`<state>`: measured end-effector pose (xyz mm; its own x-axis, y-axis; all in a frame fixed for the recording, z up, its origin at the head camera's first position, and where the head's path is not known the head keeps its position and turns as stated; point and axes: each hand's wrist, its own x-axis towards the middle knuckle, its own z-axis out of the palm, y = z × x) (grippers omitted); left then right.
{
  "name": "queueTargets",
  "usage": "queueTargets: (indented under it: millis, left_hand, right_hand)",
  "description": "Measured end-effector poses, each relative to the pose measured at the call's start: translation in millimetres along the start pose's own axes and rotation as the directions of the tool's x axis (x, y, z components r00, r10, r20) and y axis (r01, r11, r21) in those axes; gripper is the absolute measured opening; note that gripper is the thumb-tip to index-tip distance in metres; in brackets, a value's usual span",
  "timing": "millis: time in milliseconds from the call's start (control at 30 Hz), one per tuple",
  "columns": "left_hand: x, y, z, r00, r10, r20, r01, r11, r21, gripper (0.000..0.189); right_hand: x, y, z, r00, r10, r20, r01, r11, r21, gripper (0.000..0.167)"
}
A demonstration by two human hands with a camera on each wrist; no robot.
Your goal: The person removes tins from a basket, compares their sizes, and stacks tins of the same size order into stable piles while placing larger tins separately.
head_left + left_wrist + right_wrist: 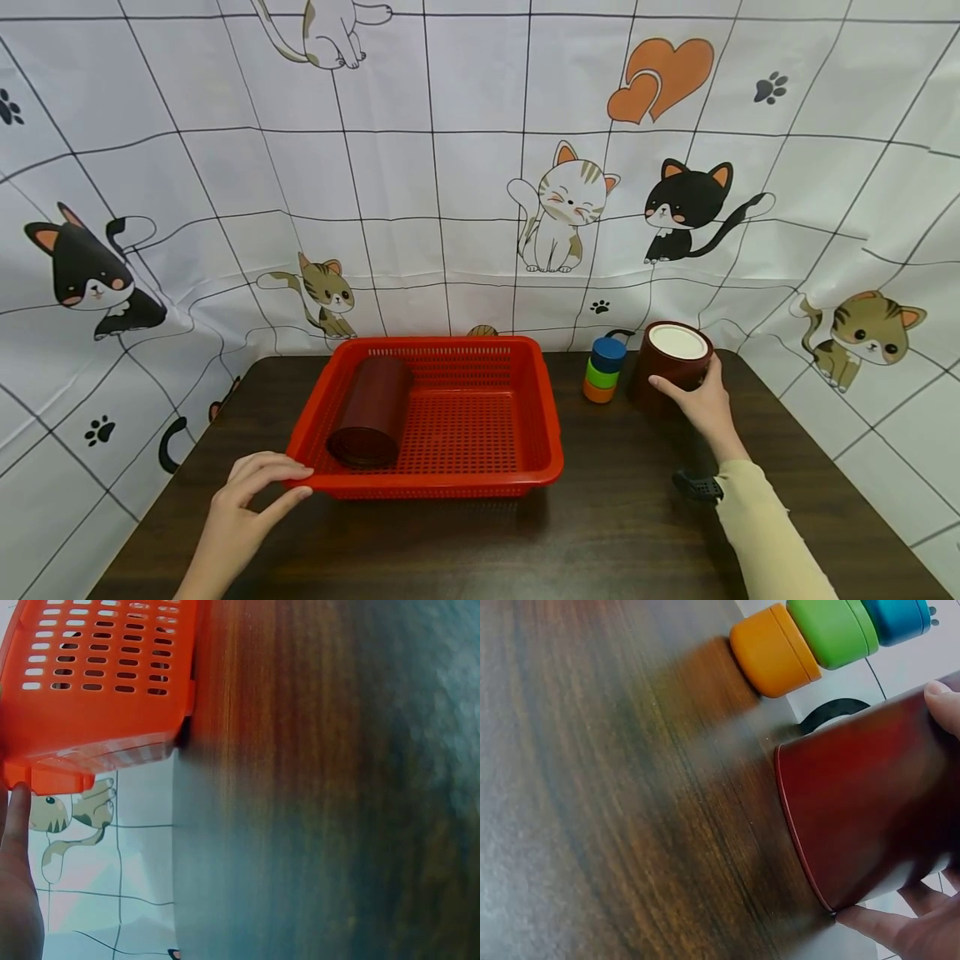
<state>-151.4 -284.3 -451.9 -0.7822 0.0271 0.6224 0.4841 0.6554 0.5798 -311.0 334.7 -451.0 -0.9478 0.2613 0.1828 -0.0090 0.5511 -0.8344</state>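
Observation:
My left hand (pixel 243 508) pinches the front left corner of a red plastic basket (pixel 480 482), fingers on the rim and thumb just below. In the left wrist view a finger (pixel 18 817) touches the rim beside the slotted wall. Inside the basket, on its left side, lies a dark red rolled mat (pixel 372 412). On the right, my right hand (pixel 705 408) grips a dark red cylindrical container (pixel 670 364) with a cream-white round top. The right wrist view has the thumb (pixel 946 709) on one side and fingers on the other, one fingertip at the base edge.
Left of the container stands a stack of small blue, green and orange round pots (pixel 603 371), with a black loop behind. The dark wooden table (pixel 592 517) meets a white cloth with grid lines and cartoon cats (pixel 480 192) at the back and sides.

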Motion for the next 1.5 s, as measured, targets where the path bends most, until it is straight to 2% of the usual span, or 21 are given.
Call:
queueTargets:
  millis: [267,600,833,967,1100,1167,1367,1500]
  left_hand:
    - [0.0,1.8,-0.4,1.000,-0.031,0.003,0.031,0.999,0.006,0.037]
    - [-0.2,1.5,0.4,0.999,-0.046,0.015,0.045,0.999,0.012,0.034]
    - [-0.3,0.9,0.7,0.999,-0.034,0.014,0.033,0.999,0.008,0.036]
    - [-0.1,-0.2,0.5,1.000,-0.006,0.002,0.006,1.000,0.001,0.036]
    - [-0.1,-0.2,0.6,1.000,-0.007,0.003,0.007,1.000,0.000,0.036]
    - [-0.3,-0.2,0.8,1.000,-0.018,0.006,0.018,1.000,0.002,0.035]
    - [-1.1,-0.8,0.5,0.999,-0.033,0.012,0.033,0.999,0.010,0.036]
    - [-1.5,-0.4,0.1,0.999,-0.041,0.015,0.040,0.999,0.021,0.036]
  right_hand:
    - [-2.5,-2.2,4.1,0.999,0.025,-0.041,-0.023,0.999,0.028,0.112]
    - [-4.4,-2.6,5.1,0.998,0.034,-0.044,-0.032,0.998,0.046,0.113]
    - [-5.4,-12.9,-1.6,0.999,0.017,-0.036,-0.012,0.991,0.132,0.110]
    - [-2.8,-30.2,-9.6,0.996,-0.015,-0.090,0.029,0.989,0.147,0.108]
    - [4.0,-52.8,-16.1,0.979,-0.073,-0.193,0.099,0.987,0.129,0.104]
    - [8.5,-65.3,-18.4,0.970,-0.111,-0.217,0.138,0.984,0.114,0.102]
    - [21.8,-105.4,-12.7,0.955,-0.244,-0.167,0.260,0.962,0.085,0.097]
    - [29.6,-136.4,1.6,0.933,-0.335,-0.133,0.349,0.931,0.109,0.097]
